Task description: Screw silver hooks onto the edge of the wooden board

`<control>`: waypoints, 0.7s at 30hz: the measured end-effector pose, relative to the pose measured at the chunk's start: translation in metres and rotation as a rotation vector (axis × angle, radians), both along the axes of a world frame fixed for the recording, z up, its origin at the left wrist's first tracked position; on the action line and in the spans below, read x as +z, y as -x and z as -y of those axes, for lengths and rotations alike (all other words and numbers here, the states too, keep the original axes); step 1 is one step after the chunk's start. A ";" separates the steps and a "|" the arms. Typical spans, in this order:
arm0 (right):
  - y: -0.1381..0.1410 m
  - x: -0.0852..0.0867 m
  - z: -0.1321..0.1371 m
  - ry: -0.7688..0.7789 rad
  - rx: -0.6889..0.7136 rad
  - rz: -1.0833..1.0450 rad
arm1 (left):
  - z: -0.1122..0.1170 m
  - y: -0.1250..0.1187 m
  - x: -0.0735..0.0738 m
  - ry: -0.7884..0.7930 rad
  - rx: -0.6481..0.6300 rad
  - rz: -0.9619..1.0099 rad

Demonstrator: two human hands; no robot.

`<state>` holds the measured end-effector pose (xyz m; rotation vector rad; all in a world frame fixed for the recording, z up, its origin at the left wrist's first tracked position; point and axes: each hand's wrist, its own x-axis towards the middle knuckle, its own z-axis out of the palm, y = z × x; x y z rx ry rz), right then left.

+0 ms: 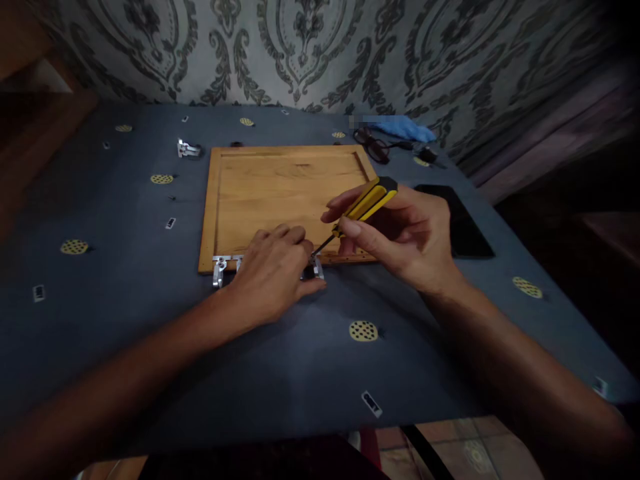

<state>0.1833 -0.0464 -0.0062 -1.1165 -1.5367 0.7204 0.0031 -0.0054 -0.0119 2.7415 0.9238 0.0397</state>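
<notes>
A wooden panel (280, 193) with a raised frame lies flat on the blue-grey tablecloth (125, 300). A metal hinge (220, 267) sits along the panel's near edge. My left hand (273, 270) rests on the hinge, fingers curled over it and pressing it down. My right hand (400, 237) grips a screwdriver (363, 203) with a yellow and black handle. Its tip points down and left at the hinge, right by my left fingertips.
A second metal hinge (189, 149) lies at the back left. A black phone (457, 220) lies right of the panel. Glasses (373, 145) and a blue cloth (400, 127) sit at the back by the patterned wall. The table's near edge is close.
</notes>
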 end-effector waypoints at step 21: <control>0.011 -0.020 0.003 -0.199 -0.277 0.000 | 0.000 0.000 -0.002 -0.008 -0.007 -0.006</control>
